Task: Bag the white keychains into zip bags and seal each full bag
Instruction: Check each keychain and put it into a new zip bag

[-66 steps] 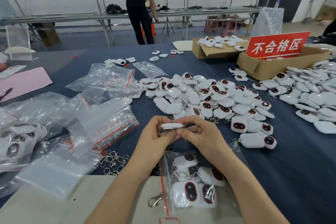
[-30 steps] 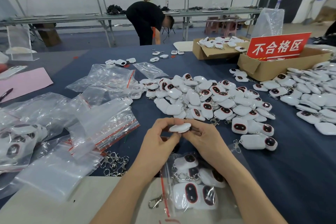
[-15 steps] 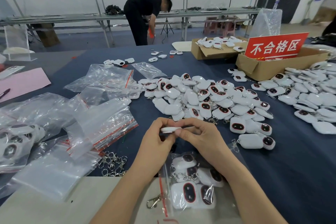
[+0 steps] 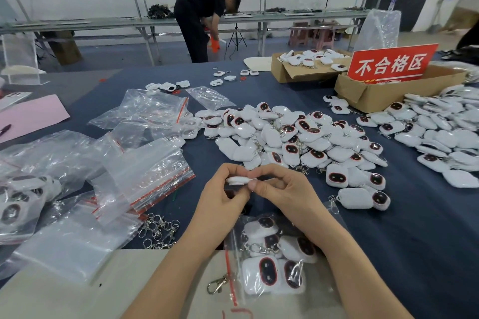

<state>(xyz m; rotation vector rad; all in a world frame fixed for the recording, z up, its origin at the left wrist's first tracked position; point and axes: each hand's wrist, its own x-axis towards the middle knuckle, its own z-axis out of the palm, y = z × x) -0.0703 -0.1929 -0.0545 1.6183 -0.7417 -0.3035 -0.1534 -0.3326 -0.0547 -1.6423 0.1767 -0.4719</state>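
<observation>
A single white keychain [image 4: 239, 180] is pinched edge-on between my left hand [image 4: 223, 202] and my right hand [image 4: 282, 194], above the blue table. Under my wrists lies a zip bag [image 4: 274, 261] with a red strip, holding several white keychains with dark oval faces. A big heap of loose white keychains [image 4: 293, 137] covers the table just beyond my hands. Two more keychains [image 4: 363, 198] lie to the right of my right hand.
Empty zip bags [image 4: 145, 171] and filled bags [image 4: 20, 202] pile up at the left, with loose metal clasps [image 4: 160, 230] beside them. Cardboard boxes [image 4: 368, 97] with a red sign [image 4: 391, 63] stand at the back right. A person [image 4: 202, 18] bends over beyond the table.
My hands have kept turning the same keychain between the fingers, almost in place. The person in the background has bent over and shifted.
</observation>
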